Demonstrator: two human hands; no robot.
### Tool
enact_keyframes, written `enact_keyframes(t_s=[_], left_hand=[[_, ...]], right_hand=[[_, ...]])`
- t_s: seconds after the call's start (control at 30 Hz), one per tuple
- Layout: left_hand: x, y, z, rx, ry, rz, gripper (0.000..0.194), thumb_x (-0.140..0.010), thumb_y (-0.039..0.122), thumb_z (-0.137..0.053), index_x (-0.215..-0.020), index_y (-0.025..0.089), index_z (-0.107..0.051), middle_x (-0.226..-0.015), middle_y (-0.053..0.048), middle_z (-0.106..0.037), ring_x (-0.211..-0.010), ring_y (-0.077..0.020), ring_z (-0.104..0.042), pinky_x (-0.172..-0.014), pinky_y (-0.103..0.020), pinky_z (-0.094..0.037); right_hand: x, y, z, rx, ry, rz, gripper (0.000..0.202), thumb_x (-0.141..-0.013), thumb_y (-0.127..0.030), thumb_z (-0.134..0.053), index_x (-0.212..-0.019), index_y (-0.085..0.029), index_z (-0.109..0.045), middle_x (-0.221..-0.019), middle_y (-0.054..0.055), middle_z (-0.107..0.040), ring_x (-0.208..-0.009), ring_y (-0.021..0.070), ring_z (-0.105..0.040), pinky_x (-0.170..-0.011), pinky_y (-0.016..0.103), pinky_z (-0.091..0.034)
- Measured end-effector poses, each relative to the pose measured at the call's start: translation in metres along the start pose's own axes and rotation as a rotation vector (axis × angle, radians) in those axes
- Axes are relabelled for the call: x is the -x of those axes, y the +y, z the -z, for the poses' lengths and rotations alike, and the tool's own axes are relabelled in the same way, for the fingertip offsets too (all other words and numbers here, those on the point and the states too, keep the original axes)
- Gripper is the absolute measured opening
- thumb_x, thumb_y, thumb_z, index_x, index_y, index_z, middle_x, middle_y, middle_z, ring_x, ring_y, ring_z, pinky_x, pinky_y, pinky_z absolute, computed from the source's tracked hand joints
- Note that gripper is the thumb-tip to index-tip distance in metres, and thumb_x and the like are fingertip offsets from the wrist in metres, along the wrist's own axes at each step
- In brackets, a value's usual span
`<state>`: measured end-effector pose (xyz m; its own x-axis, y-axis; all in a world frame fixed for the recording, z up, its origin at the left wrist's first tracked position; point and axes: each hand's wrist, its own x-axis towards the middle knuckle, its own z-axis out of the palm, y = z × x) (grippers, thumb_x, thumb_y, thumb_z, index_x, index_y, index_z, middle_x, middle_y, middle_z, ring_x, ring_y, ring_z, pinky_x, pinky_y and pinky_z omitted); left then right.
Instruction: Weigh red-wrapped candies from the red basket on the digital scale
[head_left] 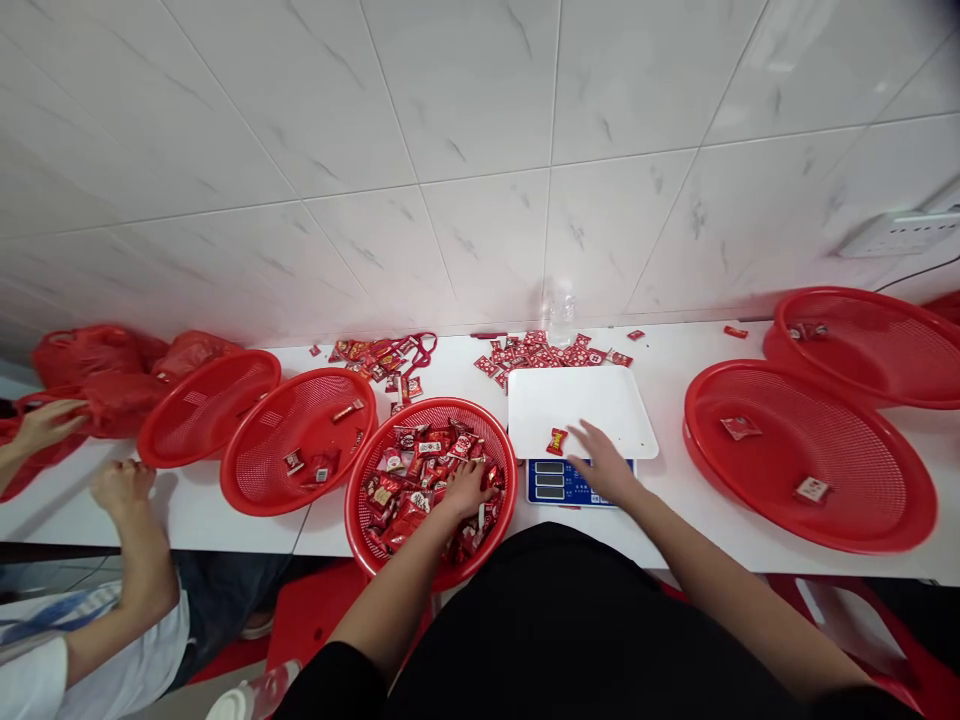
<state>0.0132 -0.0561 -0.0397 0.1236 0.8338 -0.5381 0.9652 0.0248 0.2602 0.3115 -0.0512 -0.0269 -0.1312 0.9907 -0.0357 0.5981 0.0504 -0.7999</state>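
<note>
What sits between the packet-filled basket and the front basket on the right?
In the head view: the scale, one red packet on its white tray, and the right hand.

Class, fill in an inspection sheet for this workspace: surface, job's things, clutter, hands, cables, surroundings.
Surface: white table.
Job's things: red basket filled with wrapped packets; scale, one red packet on its white pan.
Clutter: loose packets behind the scale, by a clear bottle.
Hands: left hand among the wrapped packets, grip unclear; right hand open beside the red packet.
Cables: dark cable, far right.
Surroundings: tiled wall; co-worker's hands near red bags, left.
</note>
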Motion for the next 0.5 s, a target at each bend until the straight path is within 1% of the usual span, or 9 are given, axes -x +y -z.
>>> enact_keyframes(t_s=[0.07,0.1,0.13,0.2,0.27,0.33,0.4,0.47,0.5], left_hand=[[0.000,0.000,-0.001,-0.004,0.001,-0.003,0.062,-0.076,0.045,-0.056,-0.132,0.022,-0.041,-0.143,-0.012,-0.035,-0.131,-0.0317,-0.028,-0.104,-0.046,-0.023],[0.000,0.000,-0.001,0.002,0.000,-0.005,0.064,-0.076,0.046,-0.057,-0.133,0.022,-0.040,-0.144,-0.012,-0.033,-0.132,-0.0321,-0.027,-0.104,-0.046,-0.024],[0.001,0.000,-0.001,0.011,-0.003,-0.006,0.066,-0.075,0.046,-0.058,-0.133,0.022,-0.040,-0.144,-0.012,-0.032,-0.132,-0.0324,-0.027,-0.104,-0.046,-0.024],[0.002,-0.001,0.000,0.028,-0.010,0.000,0.068,-0.073,0.046,-0.060,-0.134,0.023,-0.039,-0.146,-0.011,-0.030,-0.134,-0.0329,-0.024,-0.104,-0.046,-0.023],[0.004,-0.002,0.000,0.036,-0.011,0.010,0.068,-0.073,0.046,-0.060,-0.134,0.024,-0.039,-0.147,-0.010,-0.028,-0.134,-0.0331,-0.022,-0.105,-0.046,-0.022],[0.006,-0.003,0.000,0.044,-0.006,0.011,0.068,-0.073,0.045,-0.060,-0.134,0.024,-0.039,-0.147,-0.010,-0.028,-0.135,-0.0324,-0.022,-0.106,-0.045,-0.021],[0.007,-0.003,-0.001,0.062,0.012,0.005,0.069,-0.073,0.046,-0.061,-0.135,0.024,-0.039,-0.147,-0.011,-0.028,-0.134,-0.0316,-0.024,-0.106,-0.043,-0.023],[0.006,-0.003,-0.002,0.087,0.061,0.001,0.074,-0.071,0.047,-0.063,-0.136,0.023,-0.036,-0.149,-0.011,-0.022,-0.134,-0.0317,-0.023,-0.105,-0.041,-0.024],[0.005,-0.004,-0.002,0.098,0.103,0.002,0.077,-0.071,0.047,-0.063,-0.138,0.024,-0.033,-0.150,-0.011,-0.017,-0.135,-0.0320,-0.022,-0.105,-0.040,-0.025]], right_hand=[[-0.002,-0.010,-0.024,0.270,-0.131,0.168,0.049,-0.081,-0.031,-0.055,-0.129,-0.031,-0.047,-0.146,0.004,-0.032,-0.135,0.0293,-0.023,-0.106,0.053,-0.026],[-0.001,-0.011,-0.032,0.362,-0.165,0.215,0.048,-0.081,-0.027,-0.054,-0.129,-0.031,-0.048,-0.146,0.005,-0.032,-0.136,0.0300,-0.023,-0.106,0.054,-0.025],[0.000,-0.011,-0.037,0.418,-0.178,0.241,0.047,-0.081,-0.023,-0.053,-0.127,-0.031,-0.049,-0.145,0.006,-0.035,-0.134,0.0301,-0.026,-0.104,0.054,-0.026],[0.003,-0.007,-0.040,0.424,-0.168,0.264,0.041,-0.083,-0.017,-0.047,-0.122,-0.030,-0.055,-0.137,0.007,-0.046,-0.127,0.0284,-0.038,-0.101,0.050,-0.033],[0.006,-0.001,-0.035,0.298,-0.136,0.251,0.036,-0.085,-0.017,-0.041,-0.114,-0.028,-0.060,-0.124,0.007,-0.057,-0.116,0.0253,-0.048,-0.097,0.045,-0.039],[0.008,0.006,-0.023,0.091,-0.064,0.133,0.031,-0.088,-0.026,-0.041,-0.112,-0.027,-0.060,-0.113,0.006,-0.063,-0.106,0.0233,-0.055,-0.092,0.042,-0.043],[0.010,0.015,-0.005,-0.136,0.081,-0.082,0.035,-0.085,-0.039,-0.046,-0.116,-0.025,-0.056,-0.101,0.005,-0.066,-0.091,0.0218,-0.062,-0.085,0.042,-0.048],[0.012,0.029,0.020,-0.377,0.307,-0.291,0.049,-0.078,-0.045,-0.056,-0.122,-0.023,-0.049,-0.088,0.004,-0.067,-0.074,0.0188,-0.064,-0.076,0.041,-0.052],[0.013,0.038,0.035,-0.525,0.442,-0.344,0.056,-0.075,-0.044,-0.060,-0.124,-0.023,-0.045,-0.086,0.003,-0.066,-0.072,0.0172,-0.064,-0.075,0.040,-0.053]])
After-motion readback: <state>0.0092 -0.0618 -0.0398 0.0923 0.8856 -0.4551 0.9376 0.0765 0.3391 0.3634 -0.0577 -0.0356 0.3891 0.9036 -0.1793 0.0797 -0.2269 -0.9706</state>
